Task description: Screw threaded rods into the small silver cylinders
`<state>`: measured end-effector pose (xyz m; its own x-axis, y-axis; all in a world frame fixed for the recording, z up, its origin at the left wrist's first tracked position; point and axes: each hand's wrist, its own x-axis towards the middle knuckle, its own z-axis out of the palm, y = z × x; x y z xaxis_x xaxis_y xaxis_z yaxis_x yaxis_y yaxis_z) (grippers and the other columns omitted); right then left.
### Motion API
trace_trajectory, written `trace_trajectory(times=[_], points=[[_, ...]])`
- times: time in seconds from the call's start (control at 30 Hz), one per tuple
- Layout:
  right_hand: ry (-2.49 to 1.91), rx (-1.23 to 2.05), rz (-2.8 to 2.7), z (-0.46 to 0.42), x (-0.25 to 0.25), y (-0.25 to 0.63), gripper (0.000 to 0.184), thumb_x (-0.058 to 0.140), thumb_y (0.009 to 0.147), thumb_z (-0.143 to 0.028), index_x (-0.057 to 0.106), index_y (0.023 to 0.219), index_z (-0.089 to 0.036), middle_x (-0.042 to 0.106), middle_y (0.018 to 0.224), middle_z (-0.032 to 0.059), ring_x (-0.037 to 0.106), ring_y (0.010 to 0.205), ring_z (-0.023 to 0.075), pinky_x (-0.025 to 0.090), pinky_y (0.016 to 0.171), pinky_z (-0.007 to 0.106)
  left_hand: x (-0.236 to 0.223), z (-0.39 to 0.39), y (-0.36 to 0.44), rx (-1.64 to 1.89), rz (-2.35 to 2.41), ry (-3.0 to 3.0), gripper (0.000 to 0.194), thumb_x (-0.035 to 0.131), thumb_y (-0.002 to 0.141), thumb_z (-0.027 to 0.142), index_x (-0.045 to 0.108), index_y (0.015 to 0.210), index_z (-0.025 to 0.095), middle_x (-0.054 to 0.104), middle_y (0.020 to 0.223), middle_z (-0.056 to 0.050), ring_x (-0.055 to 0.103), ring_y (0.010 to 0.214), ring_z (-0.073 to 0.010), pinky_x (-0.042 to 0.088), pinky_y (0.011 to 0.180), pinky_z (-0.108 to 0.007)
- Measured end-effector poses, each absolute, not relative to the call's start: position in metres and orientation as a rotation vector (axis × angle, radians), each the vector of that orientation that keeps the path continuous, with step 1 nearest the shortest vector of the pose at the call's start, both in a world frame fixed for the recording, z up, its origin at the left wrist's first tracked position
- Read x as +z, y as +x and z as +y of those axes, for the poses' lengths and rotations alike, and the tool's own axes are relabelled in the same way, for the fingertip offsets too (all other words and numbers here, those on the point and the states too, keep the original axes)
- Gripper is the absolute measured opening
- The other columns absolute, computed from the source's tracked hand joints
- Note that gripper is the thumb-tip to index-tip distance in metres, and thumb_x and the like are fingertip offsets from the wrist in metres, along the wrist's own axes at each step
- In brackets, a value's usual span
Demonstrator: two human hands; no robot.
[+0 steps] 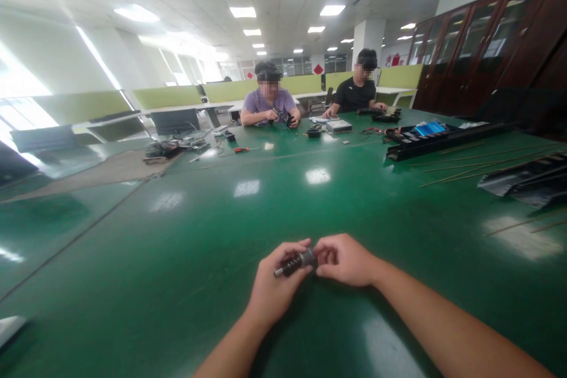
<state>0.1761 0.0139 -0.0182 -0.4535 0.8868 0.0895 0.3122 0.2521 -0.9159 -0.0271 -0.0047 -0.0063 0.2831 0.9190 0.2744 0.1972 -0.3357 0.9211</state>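
Observation:
Low in the middle of the head view, my left hand [278, 279] is closed around a small ridged metal shaft [296, 262]. The shaft is dark with ring-like ridges, a bright narrow tip pointing left and a wider grey collar on its right end. My right hand [343, 260] is closed too, its thumb and curled fingers meeting at the collar end. What lies between those fingertips is partly hidden. Both hands are held just above the green table top [186, 248].
Across the table sit a person in a purple shirt [270, 100] and a person in black [354, 91], both handling parts. An orange screwdriver [243, 149], a pile of parts [170, 146], black channels [443, 140] and thin rods [469, 172] lie farther off.

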Motion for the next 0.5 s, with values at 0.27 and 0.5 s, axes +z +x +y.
trace_trajectory(times=[0.27,0.5], points=[[-1.087,1.196,-1.906,0.0124,-0.0178,0.1765,0.017,0.071,0.07,-0.017,0.068,0.087,-0.016,0.064,0.068,-0.0008,0.055,0.057,0.0111,0.043,0.055,0.022,-0.0036,-0.0034,-0.0268,1.117,1.069,1.689,0.025,0.073,0.075,0.019,0.065,0.099,0.021,0.068,0.119,-0.007,0.066,0.106,-0.0223,0.052,0.096,-0.035],[-1.046,1.109,-1.481,0.0092,-0.0146,0.1701,0.05,0.058,0.081,-0.017,0.042,0.128,-0.022,0.064,0.083,-0.0008,0.055,0.053,0.0107,0.046,0.053,0.024,0.0017,-0.0007,-0.0254,1.105,1.187,1.705,0.031,0.076,0.073,0.027,0.07,0.102,0.019,0.072,0.104,-0.007,0.068,0.096,-0.0227,0.054,0.091,-0.036]])
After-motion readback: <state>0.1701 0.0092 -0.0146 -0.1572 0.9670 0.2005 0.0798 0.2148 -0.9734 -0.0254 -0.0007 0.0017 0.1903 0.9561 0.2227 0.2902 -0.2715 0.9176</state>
